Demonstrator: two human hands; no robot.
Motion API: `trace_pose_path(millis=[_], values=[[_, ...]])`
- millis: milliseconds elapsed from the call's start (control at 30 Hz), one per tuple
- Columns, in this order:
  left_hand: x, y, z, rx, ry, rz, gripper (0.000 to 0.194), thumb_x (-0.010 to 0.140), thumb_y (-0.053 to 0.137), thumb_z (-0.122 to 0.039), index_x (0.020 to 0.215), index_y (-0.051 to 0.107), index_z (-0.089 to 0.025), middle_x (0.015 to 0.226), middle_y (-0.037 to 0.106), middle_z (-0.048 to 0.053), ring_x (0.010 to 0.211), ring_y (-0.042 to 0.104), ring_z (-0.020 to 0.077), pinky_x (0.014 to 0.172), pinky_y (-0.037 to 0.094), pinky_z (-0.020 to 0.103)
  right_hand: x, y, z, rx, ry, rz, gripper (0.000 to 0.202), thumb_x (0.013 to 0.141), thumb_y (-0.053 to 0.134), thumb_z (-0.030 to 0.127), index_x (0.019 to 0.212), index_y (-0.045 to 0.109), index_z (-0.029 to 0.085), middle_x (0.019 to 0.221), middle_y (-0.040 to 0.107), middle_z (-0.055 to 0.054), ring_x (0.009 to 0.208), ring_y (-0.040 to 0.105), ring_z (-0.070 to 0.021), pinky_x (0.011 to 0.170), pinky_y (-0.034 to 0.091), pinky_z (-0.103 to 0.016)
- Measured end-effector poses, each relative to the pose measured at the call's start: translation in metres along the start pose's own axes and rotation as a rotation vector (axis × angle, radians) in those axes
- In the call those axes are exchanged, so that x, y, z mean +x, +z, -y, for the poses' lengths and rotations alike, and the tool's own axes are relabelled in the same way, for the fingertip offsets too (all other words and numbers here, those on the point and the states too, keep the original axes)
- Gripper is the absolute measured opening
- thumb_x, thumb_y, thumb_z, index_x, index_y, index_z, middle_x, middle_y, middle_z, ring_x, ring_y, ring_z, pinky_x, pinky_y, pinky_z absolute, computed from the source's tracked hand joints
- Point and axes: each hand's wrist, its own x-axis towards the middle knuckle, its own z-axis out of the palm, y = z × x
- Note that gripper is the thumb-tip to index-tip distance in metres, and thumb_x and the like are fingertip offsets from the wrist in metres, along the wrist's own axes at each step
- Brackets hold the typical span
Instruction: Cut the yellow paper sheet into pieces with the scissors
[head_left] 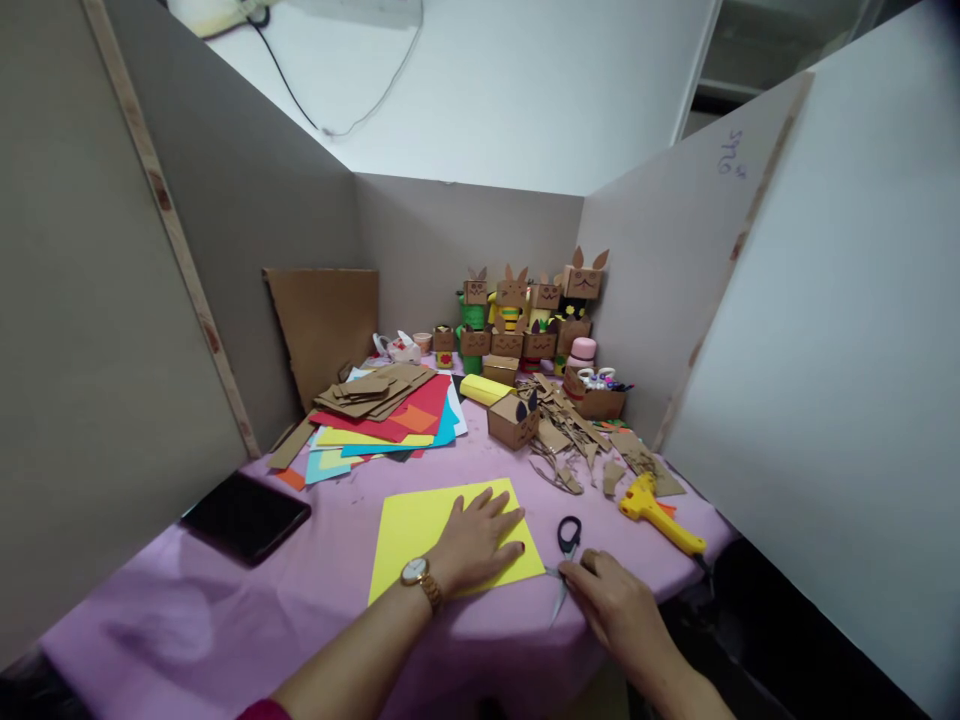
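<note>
A yellow sheet [405,515] lies near the front edge of the table. My left hand [478,540], with a watch on its wrist, rests flat on it with fingers spread. Just right of the sheet are scissors [569,538] with black handles, blades apart and pointing toward me. The fingers of my right hand [611,595] are closed at the near handle of the scissors, which they partly cover.
A black tablet [246,517] lies at the left, a yellow glue gun [664,515] at the right. Behind are coloured papers [375,425], cardboard scraps [566,415], a small cardboard box head [513,420] and several cardboard animal figures [511,292]. Grey panels [465,225] enclose the table.
</note>
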Motion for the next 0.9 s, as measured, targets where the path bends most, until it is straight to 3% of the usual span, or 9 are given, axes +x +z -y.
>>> trace_pose_path(millis=[100, 333, 900], values=[[0.003, -0.001, 0.001, 0.001, 0.011, -0.019, 0.042, 0.088, 0.04, -0.045, 0.126, 0.051, -0.032, 0.136, 0.051, 0.01, 0.125, 0.041, 0.0338, 0.097, 0.03, 0.062, 0.002, -0.005, 0.001, 0.013, -0.003, 0.027, 0.025, 0.092, 0.039, 0.018, 0.102, 0.061, 0.024, 0.08, 0.062, -0.004, 0.074, 0.059, -0.0171, 0.064, 0.046, -0.024], [0.0, 0.004, 0.001, -0.001, 0.013, -0.032, 0.044, 0.091, 0.032, -0.046, 0.129, 0.046, -0.032, 0.146, 0.039, 0.01, 0.134, 0.029, 0.034, 0.1, 0.022, 0.066, 0.004, -0.004, 0.0, 0.018, -0.013, 0.054, 0.025, 0.088, 0.044, 0.013, 0.103, 0.062, 0.023, 0.082, 0.062, -0.005, 0.076, 0.058, -0.018, 0.064, 0.045, -0.024], [0.001, 0.006, 0.004, 0.05, 0.008, 0.01, 0.047, 0.091, 0.028, -0.051, 0.131, 0.043, -0.033, 0.147, 0.036, 0.008, 0.135, 0.027, 0.0329, 0.099, 0.023, 0.067, 0.0, -0.003, 0.008, 0.084, -0.02, 0.03, 0.023, 0.089, 0.041, 0.012, 0.098, 0.062, 0.019, 0.081, 0.062, -0.007, 0.075, 0.06, -0.0203, 0.062, 0.046, -0.027]])
